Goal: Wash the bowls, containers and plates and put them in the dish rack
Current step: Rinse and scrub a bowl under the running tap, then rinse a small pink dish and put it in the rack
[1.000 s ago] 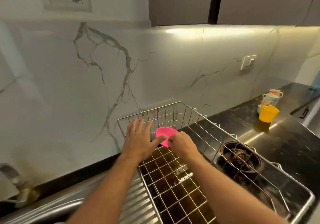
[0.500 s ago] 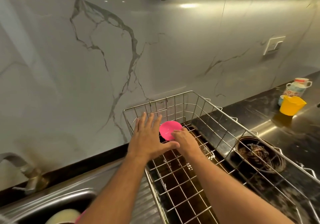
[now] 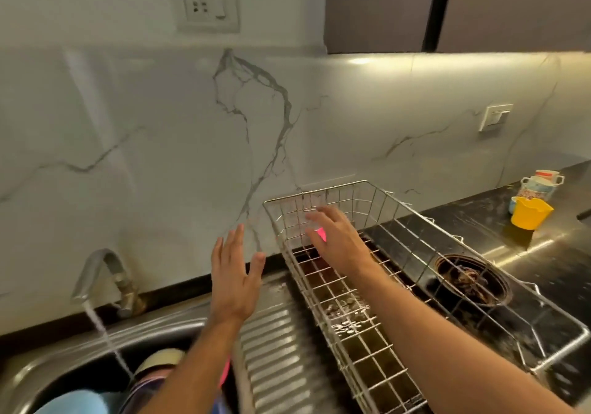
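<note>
One pink bowl (image 3: 321, 234) sits in the rack's (image 3: 479, 289) far-left corner; several dishes (image 3: 160, 361) wait in the sink (image 3: 28, 378). Left hand (image 3: 235, 279) and right hand (image 3: 335, 241) are spread, holding nothing.

A sliver of bright pink bowl (image 3: 321, 234) is seen just behind the right hand (image 3: 335, 241), inside the silver wire dish rack (image 3: 367, 289). Far to that hand's right a yellow cup (image 3: 529, 217) is set on the black countertop (image 3: 479, 218) — floral-patterned mugs (image 3: 540, 185) behind it. White marble wall (image 3: 160, 158) — grey-veined — is seen beyond the left hand (image 3: 235, 277), a pale blue dish (image 3: 72, 402) below it.
</note>
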